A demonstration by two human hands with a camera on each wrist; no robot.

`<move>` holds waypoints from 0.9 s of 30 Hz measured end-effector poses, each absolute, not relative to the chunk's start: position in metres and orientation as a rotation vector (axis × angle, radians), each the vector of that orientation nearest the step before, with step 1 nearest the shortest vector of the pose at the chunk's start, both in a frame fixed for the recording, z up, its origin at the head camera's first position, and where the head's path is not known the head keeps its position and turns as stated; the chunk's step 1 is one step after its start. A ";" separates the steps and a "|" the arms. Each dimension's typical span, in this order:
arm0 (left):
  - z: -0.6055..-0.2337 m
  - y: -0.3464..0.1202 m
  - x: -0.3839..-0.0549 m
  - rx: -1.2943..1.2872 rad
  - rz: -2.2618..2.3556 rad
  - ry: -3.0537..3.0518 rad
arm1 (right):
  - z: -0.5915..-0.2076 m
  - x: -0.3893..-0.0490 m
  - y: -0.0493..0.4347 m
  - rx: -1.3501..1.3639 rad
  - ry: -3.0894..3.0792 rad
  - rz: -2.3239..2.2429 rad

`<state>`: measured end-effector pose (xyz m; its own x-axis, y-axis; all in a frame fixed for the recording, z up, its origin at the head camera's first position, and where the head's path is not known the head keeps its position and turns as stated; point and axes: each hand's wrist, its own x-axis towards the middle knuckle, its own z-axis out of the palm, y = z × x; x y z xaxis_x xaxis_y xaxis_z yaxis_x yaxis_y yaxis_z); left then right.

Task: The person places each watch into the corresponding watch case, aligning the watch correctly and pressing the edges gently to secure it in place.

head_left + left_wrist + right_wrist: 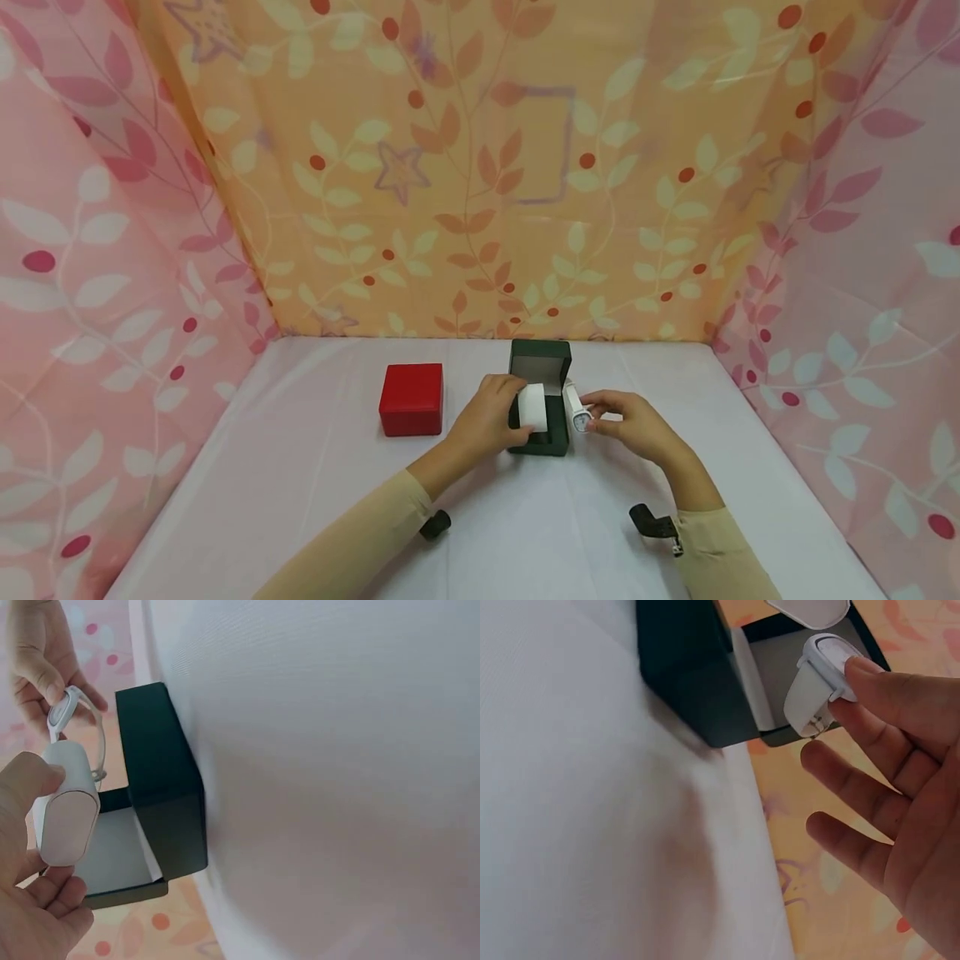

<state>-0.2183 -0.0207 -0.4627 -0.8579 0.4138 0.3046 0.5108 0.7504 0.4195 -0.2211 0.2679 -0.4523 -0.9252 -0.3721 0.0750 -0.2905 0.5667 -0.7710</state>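
Closest to me are the two beige sleeves, left (352, 533) and right (723, 554), with a small black device at each cuff, left (435, 526) and right (652, 522). Beyond the cuffs, I see the person's right hand (630, 421) pinching a white watch (581, 422) between thumb and forefinger, its other fingers spread apart; the watch hangs just right of the green box, and my right wrist view shows its buckle on the curved strap. The left hand (491, 412) pinches a white cushion (533, 408), thumb against one side and fingers on the other, above the open green box (540, 348). Whether cushion and watch touch, I can't tell. The box's lid stands raised at the back. Left of it, well apart, a closed red box (411, 400) sits on the white tablecloth (525, 542); behind everything hangs an orange leaf-patterned curtain (465, 192)
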 end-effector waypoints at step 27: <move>-0.452 -0.073 -0.188 -0.732 -0.863 -2.599 | -0.429 -0.200 0.227 -0.584 2.436 -1.661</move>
